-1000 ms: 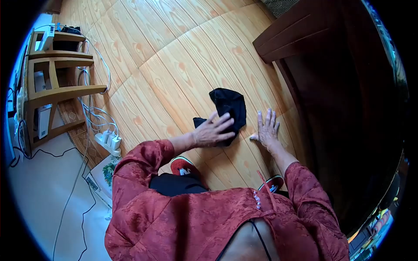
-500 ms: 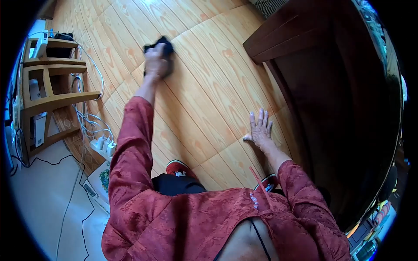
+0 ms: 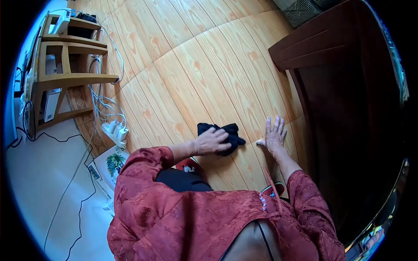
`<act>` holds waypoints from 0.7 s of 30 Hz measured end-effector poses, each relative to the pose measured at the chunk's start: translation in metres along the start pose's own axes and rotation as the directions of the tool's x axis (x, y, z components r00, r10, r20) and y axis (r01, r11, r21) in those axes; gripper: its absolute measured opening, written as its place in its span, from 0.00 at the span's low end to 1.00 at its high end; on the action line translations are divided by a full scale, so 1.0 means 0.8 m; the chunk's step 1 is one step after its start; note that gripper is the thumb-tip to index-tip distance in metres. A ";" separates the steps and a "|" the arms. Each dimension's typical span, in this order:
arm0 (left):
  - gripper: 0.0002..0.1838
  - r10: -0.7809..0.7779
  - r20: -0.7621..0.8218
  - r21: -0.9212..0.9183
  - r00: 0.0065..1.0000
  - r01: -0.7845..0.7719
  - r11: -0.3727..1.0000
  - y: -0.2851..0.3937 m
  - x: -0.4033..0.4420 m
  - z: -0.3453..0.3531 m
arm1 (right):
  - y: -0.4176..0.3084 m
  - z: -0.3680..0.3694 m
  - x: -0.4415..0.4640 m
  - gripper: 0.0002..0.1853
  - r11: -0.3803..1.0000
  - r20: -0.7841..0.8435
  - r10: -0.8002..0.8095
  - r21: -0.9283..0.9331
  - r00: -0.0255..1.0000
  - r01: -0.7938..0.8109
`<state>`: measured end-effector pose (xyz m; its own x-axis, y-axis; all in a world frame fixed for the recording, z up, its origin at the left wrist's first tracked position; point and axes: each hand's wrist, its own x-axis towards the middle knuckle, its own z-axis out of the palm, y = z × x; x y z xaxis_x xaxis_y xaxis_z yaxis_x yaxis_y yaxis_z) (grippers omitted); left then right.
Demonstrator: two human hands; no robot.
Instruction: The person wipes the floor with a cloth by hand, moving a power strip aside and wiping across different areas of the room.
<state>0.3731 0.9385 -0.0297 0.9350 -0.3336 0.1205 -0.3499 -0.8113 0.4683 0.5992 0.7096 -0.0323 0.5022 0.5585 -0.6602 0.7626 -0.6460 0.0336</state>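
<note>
This appears to be a home: a glossy orange-tan, wood-patterned floor (image 3: 196, 82), a light-brown, open-framed wooden stand (image 3: 78, 79), a white, oblong plastic power strip (image 3: 114, 135) with plugs near the stand, and heavy dark-brown wooden furniture (image 3: 322, 45) across from the stand.

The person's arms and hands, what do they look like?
The left sleeve and right sleeve are red, wrinkled cloth with a faint pattern, leaving the wrists uncovered. The left hand and right hand wear no gloves.
</note>
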 end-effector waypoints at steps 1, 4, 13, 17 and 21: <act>0.22 -0.068 0.010 -0.035 0.998 0.069 0.997 -0.015 -0.004 0.000 | 0.002 0.005 0.001 0.68 1.000 -0.011 0.002 -0.007 1.000 -0.002; 0.18 -0.308 -0.201 0.052 0.930 0.324 0.944 -0.092 -0.002 -0.048 | 0.001 -0.001 0.001 0.69 1.000 0.007 0.014 0.004 1.000 -0.014; 0.25 -0.544 -0.727 -0.054 0.419 0.755 0.653 -0.231 -0.072 -0.200 | 0.005 0.012 0.004 0.69 1.000 -0.048 0.006 -0.022 0.999 -0.007; 0.23 -0.488 -0.567 0.071 0.663 0.630 0.774 -0.080 -0.160 -0.133 | 0.007 0.009 -0.002 0.68 0.999 -0.087 -0.034 -0.016 0.996 0.033; 0.21 -0.527 -0.044 0.035 0.848 0.529 0.848 0.046 -0.277 -0.052 | 0.014 0.015 0.003 0.68 0.997 -0.085 -0.078 -0.021 0.993 0.076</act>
<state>0.1551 1.0026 -0.0027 0.9804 0.1659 -0.1064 0.1958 -0.8812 0.4303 0.6037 0.6971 -0.0426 0.4743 0.6492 -0.5946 0.8069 -0.5906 -0.0012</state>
